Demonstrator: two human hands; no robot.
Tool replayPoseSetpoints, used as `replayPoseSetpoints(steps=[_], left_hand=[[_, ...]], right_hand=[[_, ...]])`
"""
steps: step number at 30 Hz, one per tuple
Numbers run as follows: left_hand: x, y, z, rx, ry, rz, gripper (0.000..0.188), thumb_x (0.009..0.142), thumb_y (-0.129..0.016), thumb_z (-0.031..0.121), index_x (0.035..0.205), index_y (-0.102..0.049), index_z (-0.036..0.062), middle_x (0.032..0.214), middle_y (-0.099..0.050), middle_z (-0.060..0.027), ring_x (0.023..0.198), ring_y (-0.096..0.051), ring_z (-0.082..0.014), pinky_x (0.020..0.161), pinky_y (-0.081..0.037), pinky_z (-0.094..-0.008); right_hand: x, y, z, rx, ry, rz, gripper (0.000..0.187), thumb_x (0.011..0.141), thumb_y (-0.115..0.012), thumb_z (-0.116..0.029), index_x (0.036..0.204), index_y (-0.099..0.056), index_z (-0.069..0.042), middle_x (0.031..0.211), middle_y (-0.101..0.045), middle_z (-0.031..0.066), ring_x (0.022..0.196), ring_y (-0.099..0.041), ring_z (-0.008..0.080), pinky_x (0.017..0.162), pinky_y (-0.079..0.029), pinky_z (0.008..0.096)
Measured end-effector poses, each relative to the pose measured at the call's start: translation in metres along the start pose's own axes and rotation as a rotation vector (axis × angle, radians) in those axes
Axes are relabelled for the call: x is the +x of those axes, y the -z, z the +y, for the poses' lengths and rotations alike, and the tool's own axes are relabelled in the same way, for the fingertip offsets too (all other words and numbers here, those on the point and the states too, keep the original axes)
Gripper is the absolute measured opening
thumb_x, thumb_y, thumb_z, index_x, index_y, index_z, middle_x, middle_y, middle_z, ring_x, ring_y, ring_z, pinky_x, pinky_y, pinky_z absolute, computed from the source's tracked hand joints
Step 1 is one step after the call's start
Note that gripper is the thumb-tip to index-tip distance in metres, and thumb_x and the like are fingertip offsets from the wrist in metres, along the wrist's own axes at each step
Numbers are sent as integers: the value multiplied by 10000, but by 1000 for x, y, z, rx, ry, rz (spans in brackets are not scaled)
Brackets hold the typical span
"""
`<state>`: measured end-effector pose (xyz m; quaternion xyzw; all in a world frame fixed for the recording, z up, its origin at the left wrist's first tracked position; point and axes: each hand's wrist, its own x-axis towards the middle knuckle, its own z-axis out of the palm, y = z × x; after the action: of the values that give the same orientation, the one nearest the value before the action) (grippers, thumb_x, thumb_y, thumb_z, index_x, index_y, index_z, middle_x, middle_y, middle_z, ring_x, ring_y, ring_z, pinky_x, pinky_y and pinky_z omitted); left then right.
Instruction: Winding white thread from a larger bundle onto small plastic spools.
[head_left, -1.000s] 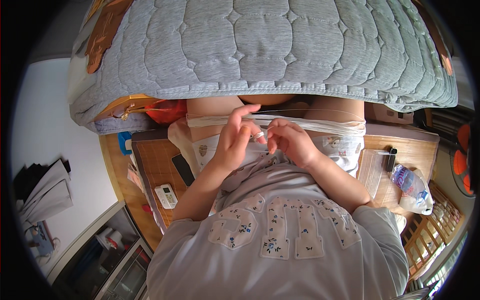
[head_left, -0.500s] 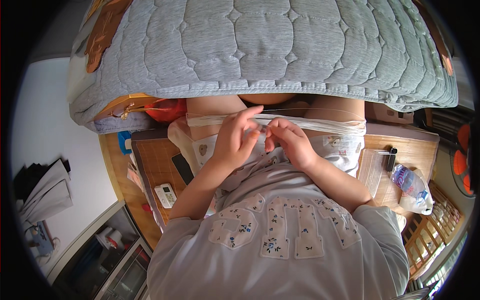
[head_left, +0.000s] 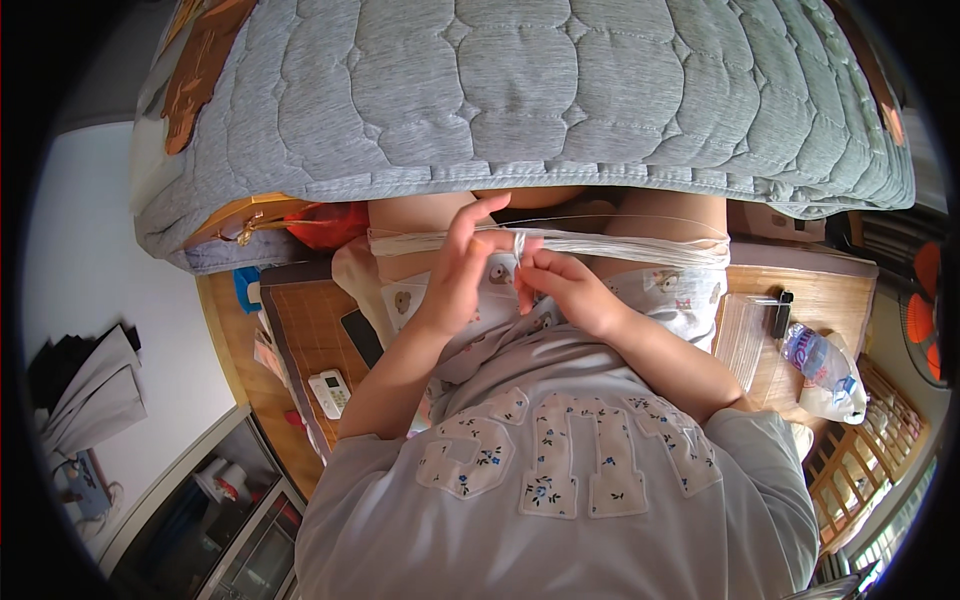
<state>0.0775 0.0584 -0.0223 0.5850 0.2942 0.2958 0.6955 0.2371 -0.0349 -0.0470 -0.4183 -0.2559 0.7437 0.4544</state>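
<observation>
A skein of white thread is stretched across both thighs, its strands running side by side behind my hands. My left hand has one finger raised and another reaching right, toward a small white wound bit of thread between the hands. My right hand is closed, fingertips pinched together just below that winding. Which finger the winding sits around is hard to make out. A single strand arches above the skein. Patterned shorts lie under the hands.
A grey quilted cover hangs over the table before me. On the mat to my left lie a white remote control and a dark phone. At right are a plastic bottle, a black object and an orange-bladed fan.
My left hand has shifted slightly left and its fingers have changed pose. The white winding between the hands now shows plainly. My right hand has moved slightly down and left.
</observation>
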Motion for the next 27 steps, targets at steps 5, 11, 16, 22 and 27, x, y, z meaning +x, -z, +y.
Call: replayPoseSetpoints(steps=[5, 11, 16, 22, 27], left_hand=[[-1, 13, 0, 441, 346, -152, 443, 1015, -455, 361, 1242, -510, -15, 831, -659, -78, 890, -625, -125, 857, -452, -300], [1, 8, 7, -71, -7, -6, 574, 987, -454, 482, 1276, -465, -14, 777, -660, -67, 826, -623, -152, 950, -406, -338], [9, 11, 21, 763, -89, -153, 703, 990, -354, 599, 1325, -441, -14, 763, -680, -45, 838, -620, -167, 982, -386, -378], [7, 10, 14, 12, 7, -158, 862, 940, -282, 724, 1336, -464, -20, 983, -712, -162, 1039, -613, -199, 995, -386, -384], [10, 1, 13, 515, -129, -118, 903, 930, -251, 744, 1328, -452, -41, 799, -654, -94, 842, -629, -170, 958, -416, -336]], right_hand=[[0, 2, -1, 117, 108, 6, 275, 1040, -468, -266, 914, -577, -47, 803, -558, 10, 733, -533, 113, 722, -431, 259], [1, 1, -1, 5, -12, -26, 274, 1044, -472, -261, 914, -572, -42, 794, -540, -5, 721, -506, 85, 695, -416, 234], [-1, 0, -4, 74, 138, 12, 294, 1052, -444, -292, 922, -574, -64, 788, -529, -10, 716, -479, 85, 692, -395, 240], [2, 1, -3, 40, -35, 44, 261, 1046, -462, -266, 919, -570, -64, 756, -502, -30, 686, -443, 66, 648, -366, 224], [2, 1, 0, 59, 143, 50, 262, 1048, -456, -274, 927, -570, -72, 731, -482, -37, 653, -412, 60, 617, -341, 221]])
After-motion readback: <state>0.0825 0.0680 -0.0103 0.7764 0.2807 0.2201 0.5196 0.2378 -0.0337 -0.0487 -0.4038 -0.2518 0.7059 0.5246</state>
